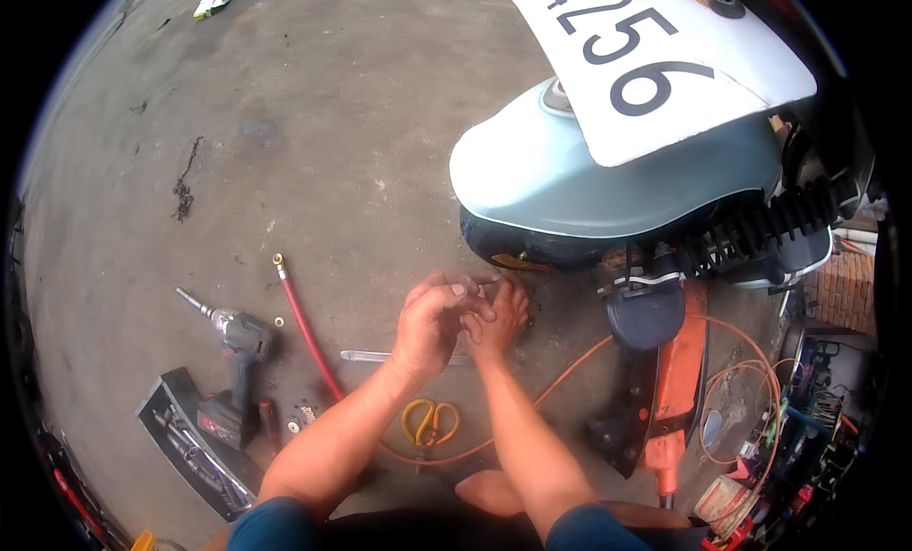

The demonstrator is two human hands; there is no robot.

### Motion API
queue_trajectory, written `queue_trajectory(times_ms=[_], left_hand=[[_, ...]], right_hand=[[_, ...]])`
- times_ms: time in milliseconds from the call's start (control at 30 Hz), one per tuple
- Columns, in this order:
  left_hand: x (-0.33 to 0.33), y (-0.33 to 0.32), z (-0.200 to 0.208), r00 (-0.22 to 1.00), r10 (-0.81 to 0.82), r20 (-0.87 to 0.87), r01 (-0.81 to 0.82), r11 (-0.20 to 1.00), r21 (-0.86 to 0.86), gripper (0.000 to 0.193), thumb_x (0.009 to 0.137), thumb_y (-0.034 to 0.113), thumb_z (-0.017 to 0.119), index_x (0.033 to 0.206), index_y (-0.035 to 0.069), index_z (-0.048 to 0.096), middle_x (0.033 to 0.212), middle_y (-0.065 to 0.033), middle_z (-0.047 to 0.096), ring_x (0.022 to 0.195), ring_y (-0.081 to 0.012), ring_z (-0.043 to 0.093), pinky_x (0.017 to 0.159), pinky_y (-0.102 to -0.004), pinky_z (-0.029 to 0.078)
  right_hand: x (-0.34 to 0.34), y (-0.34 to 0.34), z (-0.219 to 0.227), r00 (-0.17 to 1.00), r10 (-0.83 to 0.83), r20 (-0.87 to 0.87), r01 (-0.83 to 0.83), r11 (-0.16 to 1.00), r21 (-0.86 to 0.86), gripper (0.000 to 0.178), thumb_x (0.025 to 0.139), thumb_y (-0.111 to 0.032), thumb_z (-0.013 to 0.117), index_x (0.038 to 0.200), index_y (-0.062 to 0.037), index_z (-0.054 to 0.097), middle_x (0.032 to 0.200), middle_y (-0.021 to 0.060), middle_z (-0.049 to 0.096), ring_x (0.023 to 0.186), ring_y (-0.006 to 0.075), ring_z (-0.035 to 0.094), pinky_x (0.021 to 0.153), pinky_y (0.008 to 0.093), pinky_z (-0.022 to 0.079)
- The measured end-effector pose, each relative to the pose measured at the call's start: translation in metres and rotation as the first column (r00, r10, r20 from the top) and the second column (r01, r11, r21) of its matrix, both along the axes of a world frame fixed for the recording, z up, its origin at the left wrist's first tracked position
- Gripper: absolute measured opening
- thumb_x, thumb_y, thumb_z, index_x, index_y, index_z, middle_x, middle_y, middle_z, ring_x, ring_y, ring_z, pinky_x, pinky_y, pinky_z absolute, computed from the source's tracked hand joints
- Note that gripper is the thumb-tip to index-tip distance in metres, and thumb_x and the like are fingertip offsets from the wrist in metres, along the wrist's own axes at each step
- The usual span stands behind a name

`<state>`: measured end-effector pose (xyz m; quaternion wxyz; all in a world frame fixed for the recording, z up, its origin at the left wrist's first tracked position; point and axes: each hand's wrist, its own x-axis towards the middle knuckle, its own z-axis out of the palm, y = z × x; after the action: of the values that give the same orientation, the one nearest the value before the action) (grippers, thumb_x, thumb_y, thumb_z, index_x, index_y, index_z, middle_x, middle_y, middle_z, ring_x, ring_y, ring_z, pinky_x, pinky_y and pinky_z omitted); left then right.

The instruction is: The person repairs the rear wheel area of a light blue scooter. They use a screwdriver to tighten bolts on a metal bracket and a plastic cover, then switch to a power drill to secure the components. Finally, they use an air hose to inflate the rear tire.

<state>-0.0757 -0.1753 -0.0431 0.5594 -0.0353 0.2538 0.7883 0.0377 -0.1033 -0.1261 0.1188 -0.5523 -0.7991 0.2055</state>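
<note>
Head view: white plate point(655, 66) above hands.

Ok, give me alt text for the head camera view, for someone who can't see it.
Two bare hands, left hand and right hand, meet close together beside a scooter's rear wheel on a concrete floor. A cordless drill, red hose and yellow-handled pliers lie nearby.

One head-worn fisheye view looks steeply down, close over both hands point(465, 318), onto the concrete floor point(313, 123) beside a scooter's rear point(608, 180).
</note>
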Motion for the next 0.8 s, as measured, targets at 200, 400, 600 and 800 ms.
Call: queue_trajectory(times_ms=[200,400,600,800], left_hand=[[0.032,0.028,0.030,0.917,0.109,-0.384,-0.156,0.983,-0.094,0.028,0.083,0.018,0.059,0.104,0.000,0.062,0.113,-0.0230,0.058,0.103,-0.0362,0.060,0.081,-0.0395,0.051],[0.045,0.028,0.029,0.300,-0.027,-0.954,-0.304,0.945,-0.123,0.039,0.080,0.025,0.065,0.113,0.004,0.062,0.133,-0.0281,0.046,0.119,-0.0423,0.052,0.095,-0.0452,0.046],[0.062,0.034,0.035,-0.062,-0.281,-0.958,-0.228,0.938,-0.261,0.053,0.078,0.029,0.070,0.125,0.009,0.057,0.148,-0.0316,0.032,0.127,-0.0493,0.044,0.101,-0.0508,0.044],[0.081,0.033,0.056,-0.323,-0.479,-0.816,-0.298,0.870,-0.393,0.062,0.071,0.036,0.073,0.128,0.016,0.059,0.148,-0.0265,0.033,0.133,-0.0465,0.036,0.104,-0.0712,0.025]], right_hand=[[-0.004,0.002,0.011,0.999,0.051,-0.008,-0.052,0.995,-0.087,0.041,0.082,-0.027,0.065,0.118,-0.0108,0.054,0.133,0.0083,0.047,0.131,0.0327,0.037,0.104,0.0491,0.034],[0.014,0.006,-0.009,0.992,0.069,-0.105,-0.077,0.994,-0.078,0.041,0.082,-0.026,0.066,0.117,-0.0106,0.054,0.133,0.0078,0.048,0.129,0.0314,0.040,0.102,0.0484,0.036],[0.015,0.012,0.008,0.996,0.068,-0.057,-0.072,0.996,-0.060,0.040,0.082,-0.026,0.066,0.117,-0.0095,0.055,0.133,0.0086,0.049,0.129,0.0317,0.041,0.102,0.0485,0.036],[0.002,-0.005,0.017,0.994,0.109,-0.018,-0.110,0.992,-0.062,0.040,0.082,-0.026,0.067,0.116,-0.0084,0.056,0.133,0.0093,0.049,0.128,0.0319,0.041,0.102,0.0485,0.037]])
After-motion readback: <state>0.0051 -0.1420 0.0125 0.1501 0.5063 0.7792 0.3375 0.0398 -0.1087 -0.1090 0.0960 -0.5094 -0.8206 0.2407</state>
